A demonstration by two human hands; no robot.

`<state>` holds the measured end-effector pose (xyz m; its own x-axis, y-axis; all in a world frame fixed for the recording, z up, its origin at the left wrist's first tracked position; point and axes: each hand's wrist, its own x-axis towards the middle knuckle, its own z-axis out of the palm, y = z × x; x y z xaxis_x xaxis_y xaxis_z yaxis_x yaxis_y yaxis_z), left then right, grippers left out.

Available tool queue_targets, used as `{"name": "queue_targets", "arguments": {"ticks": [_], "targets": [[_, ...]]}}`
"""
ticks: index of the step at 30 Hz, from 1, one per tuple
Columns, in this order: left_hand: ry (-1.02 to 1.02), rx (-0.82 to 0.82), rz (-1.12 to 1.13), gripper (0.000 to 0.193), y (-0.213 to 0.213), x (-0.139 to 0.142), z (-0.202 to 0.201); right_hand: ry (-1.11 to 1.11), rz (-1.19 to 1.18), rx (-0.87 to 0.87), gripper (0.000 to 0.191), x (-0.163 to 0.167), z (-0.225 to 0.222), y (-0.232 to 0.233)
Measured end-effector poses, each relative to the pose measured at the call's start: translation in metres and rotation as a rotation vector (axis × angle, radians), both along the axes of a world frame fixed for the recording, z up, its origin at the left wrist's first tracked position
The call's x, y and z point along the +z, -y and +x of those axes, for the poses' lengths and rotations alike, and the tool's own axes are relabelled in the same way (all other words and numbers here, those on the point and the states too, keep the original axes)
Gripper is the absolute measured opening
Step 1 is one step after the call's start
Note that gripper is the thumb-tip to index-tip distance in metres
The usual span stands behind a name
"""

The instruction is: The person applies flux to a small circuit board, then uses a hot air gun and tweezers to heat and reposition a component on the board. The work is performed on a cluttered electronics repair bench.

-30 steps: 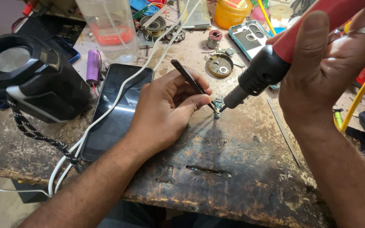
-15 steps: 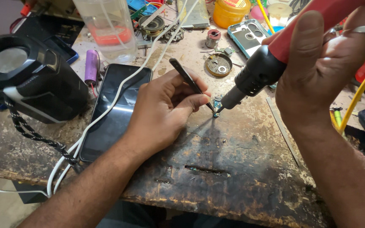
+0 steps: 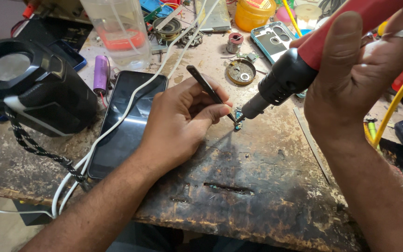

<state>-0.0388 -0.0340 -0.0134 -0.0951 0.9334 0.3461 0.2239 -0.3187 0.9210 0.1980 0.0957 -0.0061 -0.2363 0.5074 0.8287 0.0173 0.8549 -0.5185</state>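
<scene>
A worn, scorched wooden tabletop (image 3: 267,186) carries the work, its near edge chipped and blackened. Toward the left edge stands a black, rounded portable speaker (image 3: 29,88) with a braided cord, and just beside it lies a black slab-shaped smartphone (image 3: 127,126), screen up, crossed by a white cable (image 3: 117,122). A clear plastic container (image 3: 115,30) stands near the far edge, with a purple cylindrical battery cell (image 3: 101,73) between it and the speaker.

The right hand (image 3: 355,79) is wrapped around a red-and-black hot-air tool (image 3: 299,70), thumb laid along the red barrel, the metal nozzle angled down and left. The left hand (image 3: 183,121) rests on the tabletop near its middle, thumb and forefinger pinching thin black tweezers (image 3: 209,88). The tweezer tips and the nozzle meet at a small bluish electronic component (image 3: 238,122) lying on the tabletop near its centre; whether the tips actually grip it cannot be told.
</scene>
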Motion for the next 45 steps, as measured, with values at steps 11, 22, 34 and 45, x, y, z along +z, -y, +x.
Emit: {"name": "queue_targets", "arguments": {"ticks": [11, 22, 34, 45], "targets": [[-0.005, -0.003, 0.022, 0.010, 0.000, 0.000, 0.000, 0.003, 0.008, -0.022, 0.058, -0.001, -0.001, -0.003], [0.024, 0.061, -0.011, 0.014, 0.000, -0.002, 0.001, 0.010, 0.025, -0.050, 0.059, 0.002, -0.004, -0.004], [-0.236, 0.180, -0.192, 0.016, 0.005, 0.016, -0.023, -0.018, -0.013, -0.008, 0.061, -0.002, -0.001, -0.005], [-0.737, -0.047, -0.100, 0.029, 0.011, 0.051, -0.068, -0.015, -0.012, -0.009, 0.061, -0.001, -0.002, -0.005]]}}
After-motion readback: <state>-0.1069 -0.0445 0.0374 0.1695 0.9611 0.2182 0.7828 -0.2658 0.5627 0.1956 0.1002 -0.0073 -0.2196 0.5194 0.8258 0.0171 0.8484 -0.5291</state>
